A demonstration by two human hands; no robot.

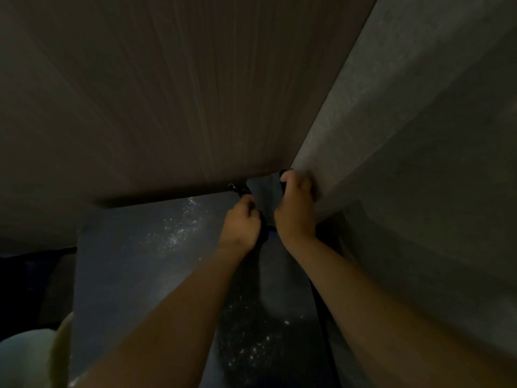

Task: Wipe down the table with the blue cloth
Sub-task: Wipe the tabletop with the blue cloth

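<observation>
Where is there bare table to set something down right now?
Widest bare patch: table left of the left forearm, out to its left edge and back to the ribbed wall. A narrow strip lies between the forearms. Crowded: far right corner, where left hand and right hand grip the cloth beside the grey wall.

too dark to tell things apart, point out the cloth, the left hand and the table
cloth (264, 193), head view, flat upper part
left hand (241, 226), head view, back of the hand
table (134, 247), head view, bare speckled top
</observation>
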